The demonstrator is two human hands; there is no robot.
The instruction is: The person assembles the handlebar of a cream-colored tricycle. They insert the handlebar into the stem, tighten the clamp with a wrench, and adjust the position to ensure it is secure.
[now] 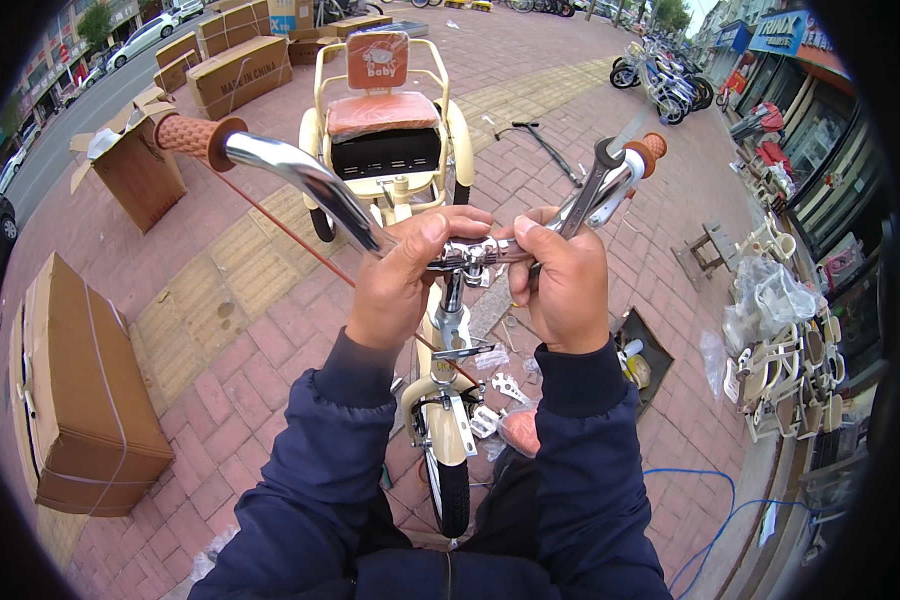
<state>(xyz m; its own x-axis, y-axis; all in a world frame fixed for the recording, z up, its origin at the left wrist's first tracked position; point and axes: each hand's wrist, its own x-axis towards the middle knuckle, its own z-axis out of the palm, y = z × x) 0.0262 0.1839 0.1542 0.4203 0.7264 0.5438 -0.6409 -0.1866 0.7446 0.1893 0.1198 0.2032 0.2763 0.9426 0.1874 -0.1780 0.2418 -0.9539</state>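
Note:
A cream tricycle stands in front of me, its chrome handlebar (295, 172) spanning left to right with brown grips. My left hand (388, 290) is closed round the bar just left of the silver stem clamp (468, 254), fingers reaching over it. My right hand (573, 285) is closed on a steel wrench (592, 183), which points up and away along the right side of the bar. Its thumb and fingertips also touch the bar beside the clamp; whether they pinch a small part is hidden. Below is the front wheel (452, 495), between my legs.
Behind the handlebar sits the orange padded rear seat (382, 115). Cardboard boxes (95, 400) stand at left. Loose parts, a multi-hole spanner (511, 388) and a dark tray (646, 362) lie on the brick paving. A pump (548, 150), cream parts (790, 385) and a blue hose (715, 545) are at right.

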